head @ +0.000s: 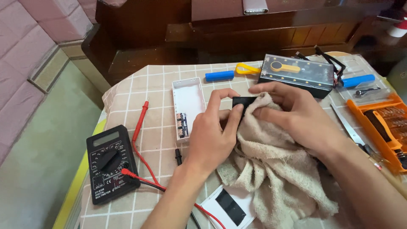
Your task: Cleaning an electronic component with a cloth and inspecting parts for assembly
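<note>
Black block sits at centre, pinched by the left hand to steady it while right hand fingers press a beige rag against it; multimeter at eight o'clock.

Left hand: grips a small black part by its left edge
Right hand: presses a beige rag against that part
Worktop: checked cloth cover
Left of hands: white tray, black meter with red lead
Behind: black box, blue battery
Right: orange tool case
</note>
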